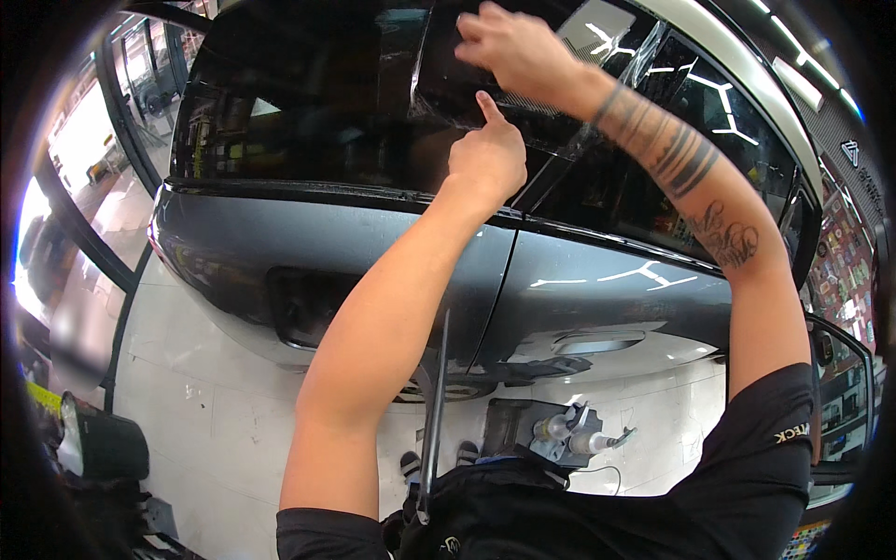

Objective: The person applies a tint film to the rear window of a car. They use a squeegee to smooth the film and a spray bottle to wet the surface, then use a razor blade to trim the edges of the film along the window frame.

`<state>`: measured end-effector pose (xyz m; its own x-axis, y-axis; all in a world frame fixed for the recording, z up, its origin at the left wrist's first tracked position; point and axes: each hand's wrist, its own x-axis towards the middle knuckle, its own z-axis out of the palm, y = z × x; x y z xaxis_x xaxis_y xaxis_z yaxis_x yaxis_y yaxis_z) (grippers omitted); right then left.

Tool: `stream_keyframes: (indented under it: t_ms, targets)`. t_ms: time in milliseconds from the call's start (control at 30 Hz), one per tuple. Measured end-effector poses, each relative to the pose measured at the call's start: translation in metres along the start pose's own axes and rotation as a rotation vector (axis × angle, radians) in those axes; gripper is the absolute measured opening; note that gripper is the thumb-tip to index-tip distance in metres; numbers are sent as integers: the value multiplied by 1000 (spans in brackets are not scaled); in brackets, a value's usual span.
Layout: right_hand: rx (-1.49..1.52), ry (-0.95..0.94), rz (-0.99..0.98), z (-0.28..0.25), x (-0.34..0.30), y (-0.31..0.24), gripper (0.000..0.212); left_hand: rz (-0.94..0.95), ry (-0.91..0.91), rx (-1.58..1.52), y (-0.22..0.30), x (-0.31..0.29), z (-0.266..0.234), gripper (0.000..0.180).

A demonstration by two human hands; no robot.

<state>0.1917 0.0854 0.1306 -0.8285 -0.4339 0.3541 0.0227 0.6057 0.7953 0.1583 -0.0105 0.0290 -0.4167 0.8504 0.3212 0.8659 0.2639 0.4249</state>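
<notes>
Both my arms reach up over the side of a dark grey car. My left hand is in front of the dark window glass, one finger stretched out toward a sheet of transparent film; its other fingers curl in. Whether that fingertip touches the film cannot be told. Above and to the right, my right hand is bent at the wrist with its fingers curled together near the film. What those fingertips hold, if anything, is hidden. Wrinkled film also shows along the window pillar.
A dark cart with spray bottles stands below the car door. A long dark rod hangs before my body. The door handle juts out at right. Glass doors line the left, and a black bin-like box stands there.
</notes>
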Motion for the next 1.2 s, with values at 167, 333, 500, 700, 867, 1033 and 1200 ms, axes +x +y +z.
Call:
stream_keyframes:
  t_ms: [167,333,500,700,867,1033,1200]
  targets:
    - [99,-369,109,-25,-3,14,34,22,-17,-35,-5,2,3,89]
    - [193,-77,49,-12,-6,-19,35,45,21,-22,-13,1,2,89]
    - [158,67,215,-13,-6,17,41,0,-60,-78,-2,-1,-3,89]
    - [154,-4,20,-6,2,-44,34,168,66,4,-20,-5,4,84]
    - [251,-98,179,-35,18,19,28,39,-9,-62,-9,-3,0,84]
    - [2,116,242,6,-5,-7,31,88,-6,-25,-4,-4,2,86]
    - [254,88,205,-5,17,1,22,23,-94,-72,-11,-4,-2,86]
